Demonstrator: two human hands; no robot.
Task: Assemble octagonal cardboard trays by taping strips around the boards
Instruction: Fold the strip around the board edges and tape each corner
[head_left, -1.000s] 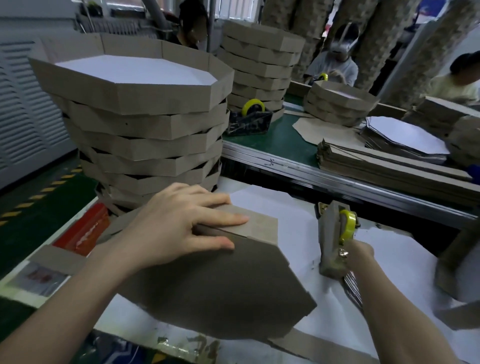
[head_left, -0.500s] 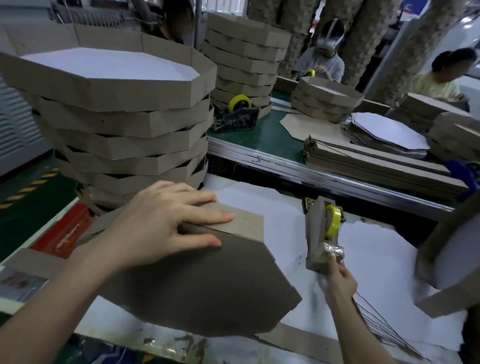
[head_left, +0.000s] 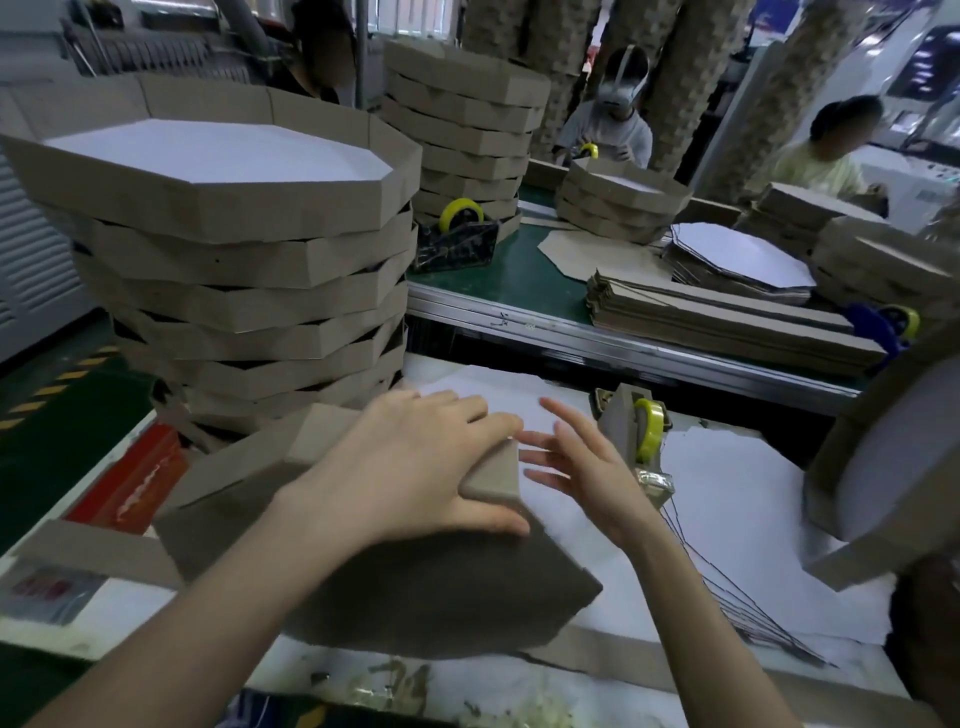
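1. The left hand (head_left: 410, 467) lies over the tray's (head_left: 415, 592) side strip, fingers straight, thumb pressing the brown board.
2. The right hand (head_left: 582, 473) hovers beside that corner, fingers spread wide.
3. The tray sits tilted on the white table (head_left: 727, 499), near the tape dispenser (head_left: 631, 426).

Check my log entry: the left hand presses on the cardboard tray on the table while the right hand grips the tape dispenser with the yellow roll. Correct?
Not quite. The right hand is open with fingers spread, beside the corner of the cardboard tray, and the tape dispenser stands free behind it, as the head view shows. The left hand does press on the tray.
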